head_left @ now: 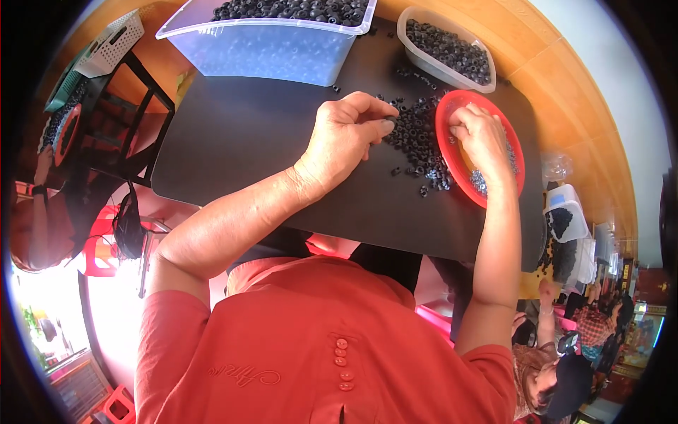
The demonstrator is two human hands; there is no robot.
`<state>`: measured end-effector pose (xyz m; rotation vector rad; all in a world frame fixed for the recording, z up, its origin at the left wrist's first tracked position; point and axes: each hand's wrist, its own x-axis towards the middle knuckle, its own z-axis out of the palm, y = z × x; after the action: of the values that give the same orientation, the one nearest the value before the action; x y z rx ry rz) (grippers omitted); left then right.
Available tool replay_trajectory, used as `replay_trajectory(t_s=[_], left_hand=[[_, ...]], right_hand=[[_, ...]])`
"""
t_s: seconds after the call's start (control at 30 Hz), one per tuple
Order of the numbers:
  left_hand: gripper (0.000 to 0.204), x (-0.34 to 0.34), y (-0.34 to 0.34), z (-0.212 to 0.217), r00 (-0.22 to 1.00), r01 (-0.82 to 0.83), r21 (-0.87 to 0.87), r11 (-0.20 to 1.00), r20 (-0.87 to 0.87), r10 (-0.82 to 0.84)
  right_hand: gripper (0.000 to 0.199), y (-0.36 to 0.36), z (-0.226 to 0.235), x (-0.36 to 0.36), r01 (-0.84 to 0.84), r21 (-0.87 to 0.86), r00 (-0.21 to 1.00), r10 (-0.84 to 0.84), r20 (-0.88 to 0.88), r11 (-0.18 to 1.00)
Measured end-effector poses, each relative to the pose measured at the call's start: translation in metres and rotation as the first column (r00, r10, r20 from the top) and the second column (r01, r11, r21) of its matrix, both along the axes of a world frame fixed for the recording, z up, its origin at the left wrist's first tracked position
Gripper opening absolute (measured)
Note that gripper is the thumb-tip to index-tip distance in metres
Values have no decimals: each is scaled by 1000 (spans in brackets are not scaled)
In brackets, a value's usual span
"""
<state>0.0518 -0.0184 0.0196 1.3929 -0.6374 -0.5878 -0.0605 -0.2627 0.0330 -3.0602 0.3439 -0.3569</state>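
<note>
My left hand [342, 138] is raised over the dark table [240, 134], thumb and fingertips pinched on a small black piece that is mostly covered. Just right of those fingertips lies a loose pile of small black ring-shaped pieces [417, 131], with a few shiny silvery bits at its near end. My right hand [482, 136] reaches into a red oval dish [446, 152], its fingers bent together. Small silvery parts [480, 182] lie in the dish by my wrist. Whatever the right fingertips hold is hidden.
At the far edge stand a large clear tub [282, 53] and a smaller clear container [406, 32], both full of black pieces. Another person's arm [42, 169] is at a side table on the left. More people and a white container [565, 205] are at the right.
</note>
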Motion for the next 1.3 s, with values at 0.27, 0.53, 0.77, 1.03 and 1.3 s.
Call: replay_trajectory(t_s=[0.27,0.53,0.77,1.03,1.3], left_hand=[[18,3,4,2,999,-20,-15,1000,-48,20],[18,4,3,0,996,-24,-41,999,-89,20],[18,4,3,2,997,-19,-24,1000,-75,17],[17,5,2,0,997,-17,-43,999,-74,14],[17,9,0,-8,995,-47,-95,994,-91,38]], right_hand=[[16,-8,-3,-9,-9,165,988,-17,153,986],[18,-11,10,-20,112,185,990,-125,60,976],[15,-14,14,-24,98,208,994,-108,37,973],[8,-16,1,-17,28,-132,1000,-26,11,991],[8,-18,-5,-16,52,-132,998,-48,35,990]])
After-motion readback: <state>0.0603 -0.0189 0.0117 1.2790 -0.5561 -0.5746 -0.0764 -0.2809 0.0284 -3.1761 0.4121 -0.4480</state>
